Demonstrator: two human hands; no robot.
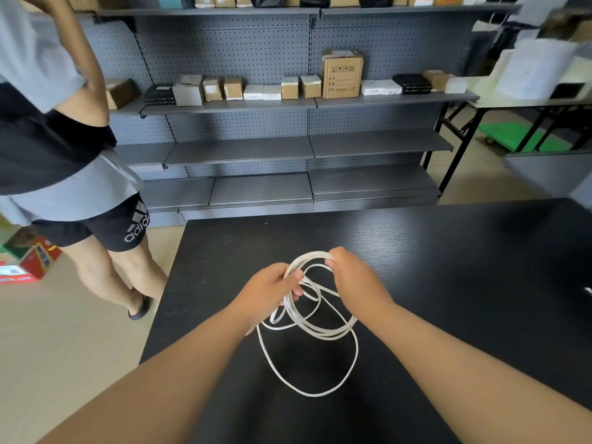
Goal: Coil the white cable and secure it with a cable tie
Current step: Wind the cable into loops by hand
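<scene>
The white cable (307, 328) forms several loose loops over the black table (448, 267). My left hand (272, 288) grips the loops on their left side. My right hand (354, 275) pinches the top of the loops at the far right. One larger loop hangs down toward me and lies on the table. I see no cable tie in view.
A person in a grey shirt and black shorts (73, 174) stands at the table's left. Grey pegboard shelving (288, 100) with small boxes lines the wall behind. A small white object (588, 291) lies at the table's right edge. Red cartons (28, 261) sit on the floor at left.
</scene>
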